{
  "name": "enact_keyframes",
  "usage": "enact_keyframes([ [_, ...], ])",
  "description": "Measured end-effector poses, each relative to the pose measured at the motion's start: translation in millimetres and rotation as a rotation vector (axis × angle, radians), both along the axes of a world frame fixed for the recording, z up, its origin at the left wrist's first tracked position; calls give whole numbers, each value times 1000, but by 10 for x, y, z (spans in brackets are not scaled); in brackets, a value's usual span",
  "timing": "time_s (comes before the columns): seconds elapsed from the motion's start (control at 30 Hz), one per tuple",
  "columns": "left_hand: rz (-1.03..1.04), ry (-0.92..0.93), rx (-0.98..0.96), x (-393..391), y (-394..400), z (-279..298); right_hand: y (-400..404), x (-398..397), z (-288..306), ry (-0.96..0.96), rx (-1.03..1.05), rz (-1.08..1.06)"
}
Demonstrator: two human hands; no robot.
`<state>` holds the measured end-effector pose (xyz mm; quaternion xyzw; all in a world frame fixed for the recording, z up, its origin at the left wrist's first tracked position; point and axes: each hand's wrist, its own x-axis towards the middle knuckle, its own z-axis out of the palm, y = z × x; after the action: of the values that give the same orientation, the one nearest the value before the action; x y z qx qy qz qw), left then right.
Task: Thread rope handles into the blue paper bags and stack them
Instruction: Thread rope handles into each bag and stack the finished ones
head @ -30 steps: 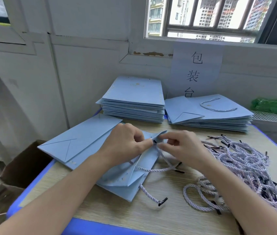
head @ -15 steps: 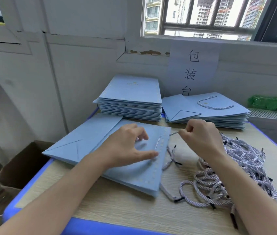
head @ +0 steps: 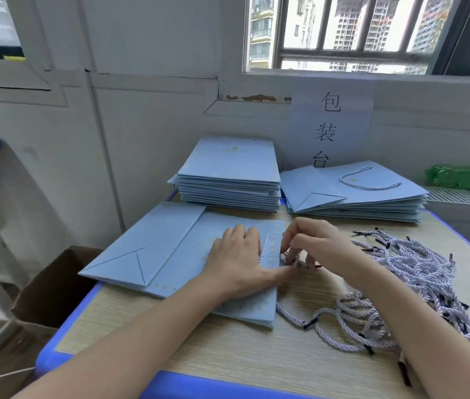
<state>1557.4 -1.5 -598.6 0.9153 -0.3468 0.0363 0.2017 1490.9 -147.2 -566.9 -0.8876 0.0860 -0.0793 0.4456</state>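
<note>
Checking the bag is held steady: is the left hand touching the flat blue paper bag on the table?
Touching. The head view shows the left hand lying palm-down on the flat blue paper bag, no gap visible, beside the threaded rope handle.

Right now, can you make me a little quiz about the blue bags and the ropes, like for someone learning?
1. True or false: the left hand presses flat on the blue bag.
2. Which stack's top bag has a rope handle: A, the left stack, or B, the right stack?
3. Fill in: the pile of loose ropes lies on the person's ____ side.

Key: 1 true; 2 B; 3 right.
</note>
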Motion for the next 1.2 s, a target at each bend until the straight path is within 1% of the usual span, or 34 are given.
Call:
enact_keyframes([
  [0.03, 7, 47, -44, 18, 5, 14, 0, 4, -13, -2, 40, -2],
  [0.07, 8, 98, -107, 32, 14, 36, 0, 10, -38, -6, 38, -6],
  [0.1, 11, 145, -177, 39, 23, 59, 1, 21, -64, -16, -10, -13],
  [0.2, 41, 230, -352, 26, 70, 100, 33, 62, -151, -71, -260, -41],
  [0.27, 49, 218, -408, -9, 93, 116, 115, 44, -201, -98, -377, -82],
  [0.33, 64, 207, -450, -53, 98, 146, 221, 14, -215, -106, -434, -144],
  [0.4, 62, 194, -495, -113, 85, 222, 325, -32, -162, -86, -503, -207],
  [0.47, 23, 147, -531, -187, 77, 370, 355, -79, -78, -32, -521, -261],
  [0.53, -30, 97, -607, -249, 73, 586, 329, -116, 46, 2, -441, -302],
  [0.57, -52, 86, -665, -271, 73, 709, 303, -116, 120, -30, -320, -318],
  [0.67, -96, 108, -837, -274, 82, 1078, 264, -82, 459, -207, 230, -313],
  [0.7, -121, 150, -884, -266, 83, 1193, 251, -74, 597, -271, 324, -301],
  [0.73, -149, 209, -932, -252, 85, 1305, 231, -71, 748, -323, 326, -300],
  [0.8, -176, 346, -1040, -186, 110, 1513, 202, -89, 1029, -396, 265, -301],
  [0.87, -163, 445, -1161, -42, 187, 1645, 145, -119, 1245, -430, 296, -296],
  [0.93, -89, 434, -1219, 159, 310, 1669, 62, -146, 1381, -430, 344, -284],
  [1.03, 90, 388, -1226, 453, 490, 1584, -79, -159, 1474, -447, 360, -270],
  [1.13, 234, 382, -1246, 649, 643, 1525, -233, -162, 1497, -475, 307, -318],
  [1.2, 291, 355, -1217, 759, 730, 1485, -341, -155, 1483, -473, 240, -367],
])
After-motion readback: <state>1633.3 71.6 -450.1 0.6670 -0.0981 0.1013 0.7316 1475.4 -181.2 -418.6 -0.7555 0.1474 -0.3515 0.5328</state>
